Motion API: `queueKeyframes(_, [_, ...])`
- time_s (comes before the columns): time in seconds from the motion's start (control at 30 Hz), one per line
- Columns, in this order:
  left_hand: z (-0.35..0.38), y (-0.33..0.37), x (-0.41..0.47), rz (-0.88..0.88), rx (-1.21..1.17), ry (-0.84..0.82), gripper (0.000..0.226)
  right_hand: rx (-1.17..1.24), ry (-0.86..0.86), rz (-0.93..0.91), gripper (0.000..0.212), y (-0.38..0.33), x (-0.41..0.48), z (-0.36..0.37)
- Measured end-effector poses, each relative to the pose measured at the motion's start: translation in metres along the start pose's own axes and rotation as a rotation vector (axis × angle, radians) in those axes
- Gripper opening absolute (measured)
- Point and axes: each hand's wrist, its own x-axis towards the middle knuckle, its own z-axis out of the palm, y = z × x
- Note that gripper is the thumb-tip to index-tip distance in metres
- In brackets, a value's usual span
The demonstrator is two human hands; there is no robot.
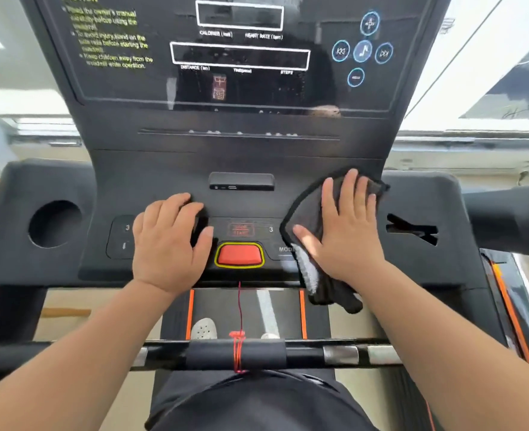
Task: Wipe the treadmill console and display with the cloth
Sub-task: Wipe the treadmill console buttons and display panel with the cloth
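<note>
Head view: right hand (pixel 344 231) lies flat, fingers spread, pressing a dark, seemingly grey-lined cloth (pixel 311 213) onto the console (pixel 151 169).

Both bare forearms reach up from 6 o'clock. The left hand (pixel 170 241) lies palm down, fingers loosely curled toward 12 o'clock, thumb out toward 3 o'clock. The right hand (pixel 344 231) is flat, fingers spread toward 12 o'clock, thumb toward 9 o'clock, pressing down.
</note>
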Motion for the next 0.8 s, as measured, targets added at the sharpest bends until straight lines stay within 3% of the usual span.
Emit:
queueKeyframes(0.17, [-0.001, 0.003, -0.001, 0.005, 0.009, 0.044, 0.047, 0.044, 0.035, -0.388, 0.066, -0.023, -0.011, 0.010])
queueKeyframes(0.27, [-0.001, 0.003, 0.000, -0.002, 0.019, 0.038, 0.047, -0.031, 0.017, -0.501, 0.060, -0.008, -0.043, 0.021])
queueKeyframes(0.4, [-0.001, 0.003, 0.000, 0.017, 0.030, 0.049, 0.046, -0.060, 0.033, -0.359, 0.066, 0.043, -0.067, 0.019])
queueKeyframes(0.47, [-0.001, 0.004, 0.000, 0.021, 0.034, 0.045, 0.046, -0.047, -0.021, -0.228, 0.079, 0.054, -0.059, 0.010])
queueKeyframes(0.57, [-0.003, 0.005, 0.000, 0.021, 0.032, 0.035, 0.046, 0.007, -0.056, -0.031, 0.106, 0.035, -0.029, 0.000])
queueKeyframes(0.63, [-0.003, 0.005, 0.000, 0.021, 0.035, 0.027, 0.045, 0.031, 0.001, 0.057, 0.105, 0.011, -0.005, 0.000])
queueKeyframes(0.7, [-0.002, 0.004, -0.001, 0.020, 0.035, 0.025, 0.045, 0.033, 0.062, 0.053, 0.100, -0.006, 0.013, 0.001])
queueKeyframes(0.8, [-0.001, 0.002, -0.001, 0.025, 0.032, 0.022, 0.045, -0.020, 0.067, -0.120, 0.094, -0.013, 0.018, 0.003])
